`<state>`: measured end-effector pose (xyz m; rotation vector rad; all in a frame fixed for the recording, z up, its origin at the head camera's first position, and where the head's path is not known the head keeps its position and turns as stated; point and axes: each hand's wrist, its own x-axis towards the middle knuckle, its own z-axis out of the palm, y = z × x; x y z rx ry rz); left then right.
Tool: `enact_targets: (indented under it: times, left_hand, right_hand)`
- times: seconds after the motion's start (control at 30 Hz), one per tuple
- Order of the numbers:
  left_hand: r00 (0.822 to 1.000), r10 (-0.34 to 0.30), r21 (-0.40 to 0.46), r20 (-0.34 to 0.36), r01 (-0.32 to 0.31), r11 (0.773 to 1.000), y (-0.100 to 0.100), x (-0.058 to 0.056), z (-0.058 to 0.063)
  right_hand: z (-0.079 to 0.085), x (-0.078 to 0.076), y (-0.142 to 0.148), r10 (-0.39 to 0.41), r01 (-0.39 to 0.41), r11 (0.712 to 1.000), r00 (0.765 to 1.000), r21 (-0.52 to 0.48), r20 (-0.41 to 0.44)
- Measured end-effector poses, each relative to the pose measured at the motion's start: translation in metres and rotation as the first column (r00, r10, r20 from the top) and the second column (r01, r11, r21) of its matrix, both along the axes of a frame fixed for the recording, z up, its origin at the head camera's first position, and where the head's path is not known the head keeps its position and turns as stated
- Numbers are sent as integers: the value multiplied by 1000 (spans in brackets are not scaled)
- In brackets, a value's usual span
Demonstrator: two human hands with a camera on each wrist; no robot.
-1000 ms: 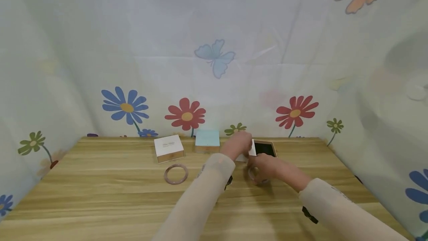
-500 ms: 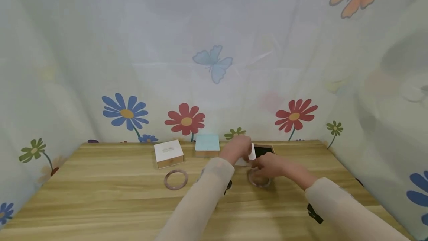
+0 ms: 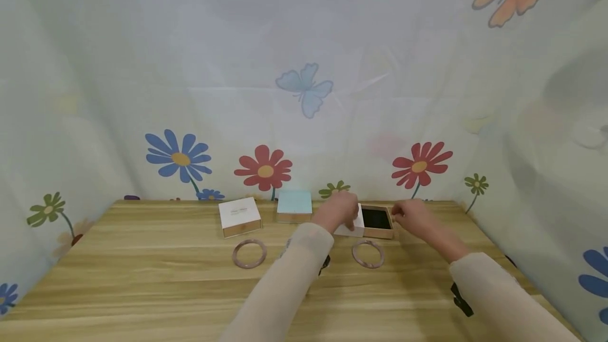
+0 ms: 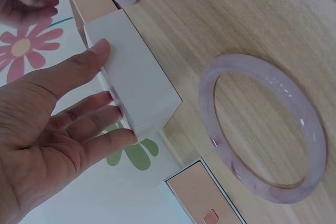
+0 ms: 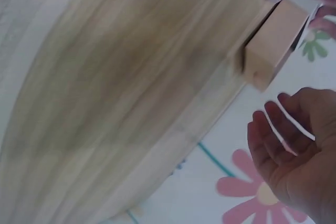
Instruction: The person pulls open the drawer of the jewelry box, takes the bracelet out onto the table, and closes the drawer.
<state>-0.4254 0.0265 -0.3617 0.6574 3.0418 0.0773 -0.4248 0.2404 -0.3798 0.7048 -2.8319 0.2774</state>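
Note:
A white box sleeve sits at the back right of the table, its copper-coloured drawer partly slid out to the right, black inside. My left hand holds the sleeve, with the thumb on one face and the fingers along its far side. Just past the drawer's right end is my right hand; in the right wrist view its loosely bent fingers stand apart from the drawer and hold nothing. In front of the box, a pale pink bangle lies flat on the wood.
A second pale pink bangle lies farther left. Behind it stand a closed white box with small lettering and a light blue box. The wood-grain table ends at a flower-print curtain.
My right hand has left the right bangle, which stays on the table, and has moved right and back to the drawer's outer end. The left hand keeps its place on the sleeve.

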Motion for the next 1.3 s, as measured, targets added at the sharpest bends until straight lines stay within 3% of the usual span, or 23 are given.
enact_targets:
  times: [0.2, 0.37, 0.5, 0.9, 1.2, 1.3]
  left_hand:
    - [1000, 15, 5, 5, -15, 1000, 1, 2, 1]
    - [1000, 25, 13, 18, -25, 1000, 2, 3, 2]
    - [1000, 24, 3, 13, -24, 1000, 2, 2, 3]
    - [1000, 14, 5, 11, -14, 1000, 2, -2, -3]
    - [1000, 21, -8, 8, -21, 1000, 2, 1, 1]
    - [1000, 23, -10, 10, -22, 1000, 2, 1, 1]
  right_hand:
    - [-7, -7, 10, -139, 127, 984, 986, 128, 88]
    - [-13, -8, 5, -113, 89, 986, 978, 138, 177]
    - [-12, -6, 0, -91, 71, 991, 977, 111, 191]
    - [-14, -6, -3, -103, 89, 993, 977, 79, 185]
    - [-23, -10, -3, -73, 71, 993, 997, 92, 20]
    - [-23, -10, -4, -90, 88, 991, 996, 98, 15]
